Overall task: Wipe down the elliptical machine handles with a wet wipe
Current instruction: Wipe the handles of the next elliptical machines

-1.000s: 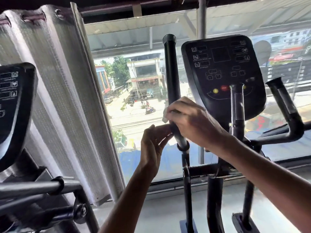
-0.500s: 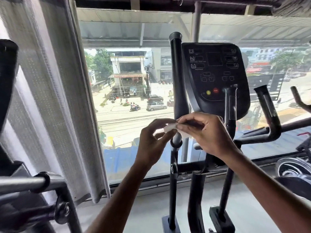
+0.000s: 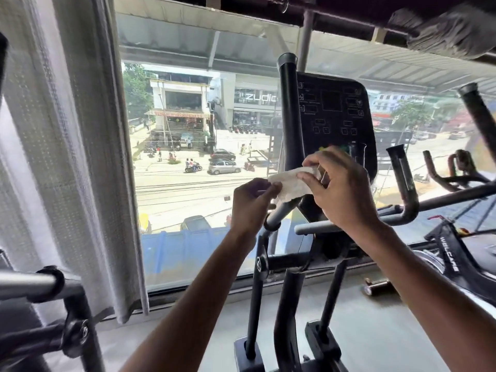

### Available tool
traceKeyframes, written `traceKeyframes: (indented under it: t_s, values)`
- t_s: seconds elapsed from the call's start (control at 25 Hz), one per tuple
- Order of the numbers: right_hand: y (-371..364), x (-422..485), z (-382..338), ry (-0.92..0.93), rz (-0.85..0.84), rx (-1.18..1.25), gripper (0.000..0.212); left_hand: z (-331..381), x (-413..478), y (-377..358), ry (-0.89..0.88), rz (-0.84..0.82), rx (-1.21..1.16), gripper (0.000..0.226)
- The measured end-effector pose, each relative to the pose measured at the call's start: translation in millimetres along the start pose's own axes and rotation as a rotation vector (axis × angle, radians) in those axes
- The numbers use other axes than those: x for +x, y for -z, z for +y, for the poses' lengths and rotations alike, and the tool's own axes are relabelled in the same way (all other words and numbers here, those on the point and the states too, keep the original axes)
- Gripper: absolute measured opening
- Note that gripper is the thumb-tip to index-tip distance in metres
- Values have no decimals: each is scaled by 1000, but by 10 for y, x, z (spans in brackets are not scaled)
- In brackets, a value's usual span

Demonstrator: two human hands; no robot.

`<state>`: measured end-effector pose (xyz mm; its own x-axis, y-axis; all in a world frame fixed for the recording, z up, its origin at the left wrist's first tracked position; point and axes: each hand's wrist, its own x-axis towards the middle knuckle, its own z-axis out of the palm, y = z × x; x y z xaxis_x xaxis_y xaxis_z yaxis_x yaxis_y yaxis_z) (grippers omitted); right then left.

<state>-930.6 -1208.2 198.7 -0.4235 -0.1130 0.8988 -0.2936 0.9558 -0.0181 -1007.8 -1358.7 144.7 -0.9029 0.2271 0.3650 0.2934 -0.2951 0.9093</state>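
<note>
A white wet wipe (image 3: 291, 183) is stretched between my two hands in front of the elliptical. My left hand (image 3: 251, 204) pinches its left end and my right hand (image 3: 339, 189) pinches its right end. Just behind the wipe rises the tall black left handle (image 3: 288, 114), which ends in a round cap. The wipe is off the handle, held a little in front of its lower part. The black console (image 3: 334, 108) stands to the right of that handle. A short black inner grip (image 3: 405, 178) curves up further right, and a long right handle (image 3: 479, 114) shows at the frame's edge.
A big window (image 3: 188, 157) faces a street. A white curtain (image 3: 75, 157) hangs at the left. Part of another machine's frame (image 3: 48, 288) is at the lower left, and more equipment (image 3: 451, 253) stands at the right. The elliptical's uprights (image 3: 285, 312) run down to the floor.
My right hand has come off the left handle with the wipe. Both hands now hold the wipe, pulled out between them. The view has shifted right and up.
</note>
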Motion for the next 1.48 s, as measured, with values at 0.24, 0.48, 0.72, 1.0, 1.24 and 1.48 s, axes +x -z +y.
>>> traceKeyframes:
  t_s: [0.24, 0.48, 0.72, 1.0, 1.24, 1.48]
  values:
    - [-85, 15, 54, 480, -330, -338, 27, -68, -62, -79, 201, -43, -249, 12]
    - [-170, 554, 101, 529, -411, -410, 12, -311, 19, -81, 195, -14, -183, 26]
    - [-138, 1283, 166, 650, -580, -440, 12, -524, 93, -170, 110, -5, -99, 30]
    - [-344, 2206, 253, 573, -616, -715, 20, -697, 212, -252, 26, -3, -72, 21]
    - [-317, 2060, 42, 635, -816, -761, 11, -799, 230, -244, 12, -27, -79, 24]
    - [-235, 1305, -180, 725, -1010, -697, 8, -879, 129, -250, 56, 60, -25, 26]
